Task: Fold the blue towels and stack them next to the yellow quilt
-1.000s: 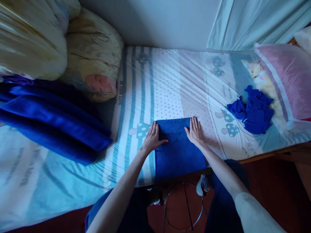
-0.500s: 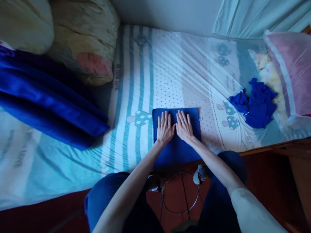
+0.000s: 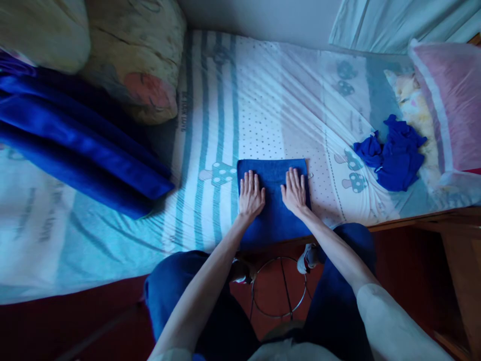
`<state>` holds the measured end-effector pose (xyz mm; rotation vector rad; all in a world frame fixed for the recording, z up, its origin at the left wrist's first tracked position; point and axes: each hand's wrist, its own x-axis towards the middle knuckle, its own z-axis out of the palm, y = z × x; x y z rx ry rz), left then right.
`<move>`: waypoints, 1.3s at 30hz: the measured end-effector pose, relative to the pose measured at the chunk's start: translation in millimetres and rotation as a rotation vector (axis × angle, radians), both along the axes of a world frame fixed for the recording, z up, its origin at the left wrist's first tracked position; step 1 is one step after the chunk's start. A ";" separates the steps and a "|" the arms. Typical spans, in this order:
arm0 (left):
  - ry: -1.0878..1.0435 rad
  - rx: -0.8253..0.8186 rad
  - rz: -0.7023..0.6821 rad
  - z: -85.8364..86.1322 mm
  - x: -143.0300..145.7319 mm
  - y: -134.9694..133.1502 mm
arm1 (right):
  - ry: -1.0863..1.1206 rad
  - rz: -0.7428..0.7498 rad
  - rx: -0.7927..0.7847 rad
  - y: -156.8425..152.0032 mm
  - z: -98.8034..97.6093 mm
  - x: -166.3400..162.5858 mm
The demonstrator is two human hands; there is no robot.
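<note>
A folded dark blue towel [image 3: 273, 213] lies flat on the bed near its front edge, its lower end hanging slightly over the edge. My left hand [image 3: 250, 194] rests palm down on the towel's left half, fingers stretched out. On the right half my right hand [image 3: 295, 191] lies flat the same way, fingers together and extended. Neither hand holds anything. A gap of bare towel shows between the two hands.
A patterned sheet [image 3: 263, 115] covers the bed. A large folded blue blanket [image 3: 78, 145] and cushions [image 3: 135, 60] sit at the left. A crumpled blue cloth [image 3: 394, 155] lies at the right beside a pink pillow [image 3: 447, 100]. A wire stool ring [image 3: 280, 288] stands between my knees.
My hands went from the towel's outer edges to its middle, side by side, then slid apart again across the towel. The view has shifted slightly.
</note>
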<state>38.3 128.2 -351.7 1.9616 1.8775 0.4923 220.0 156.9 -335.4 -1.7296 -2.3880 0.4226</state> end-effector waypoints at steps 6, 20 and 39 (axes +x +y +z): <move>-0.034 -0.004 -0.093 -1.3 19.8 -28.8 | 0.024 0.181 -0.082 -31.9 -1.1 -6.9; -0.013 0.001 0.075 3.3 -21.0 -46.9 | -0.054 -0.034 -0.043 -21.7 3.6 51.0; -0.045 -0.032 0.052 13.8 19.3 -135.7 | -0.037 0.104 -0.059 -111.5 11.9 50.7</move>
